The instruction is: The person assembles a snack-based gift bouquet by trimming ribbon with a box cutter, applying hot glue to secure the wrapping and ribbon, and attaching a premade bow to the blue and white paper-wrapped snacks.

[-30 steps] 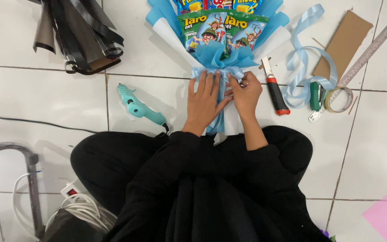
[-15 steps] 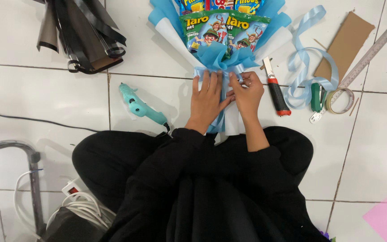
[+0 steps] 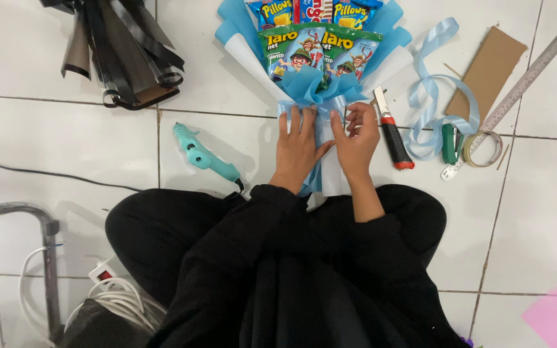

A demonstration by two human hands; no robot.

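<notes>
A snack bouquet (image 3: 320,55) lies on the white tiled floor in front of me, several snack packets wrapped in blue and white paper. My left hand (image 3: 296,151) rests flat on the bouquet's wrapped stem, fingers spread. My right hand (image 3: 356,138) presses beside it, fingers curled on the light blue ribbon (image 3: 330,103) tied around the neck. Blue ribbon tails hang down between my hands toward my lap.
A teal glue gun (image 3: 204,156) lies left of my hands. A red-and-black utility knife (image 3: 392,132), loose blue ribbon (image 3: 433,96), green-handled scissors (image 3: 449,143), tape roll (image 3: 483,148), metal ruler (image 3: 530,71) and cardboard piece (image 3: 488,71) lie right. Black ribbon bundle (image 3: 120,51) far left; cables (image 3: 117,296) and a metal frame (image 3: 46,258) near left.
Both hands stay on the bouquet's stem; the fingers shift slightly at the ribbon. The view has drifted a little, otherwise nothing has moved.
</notes>
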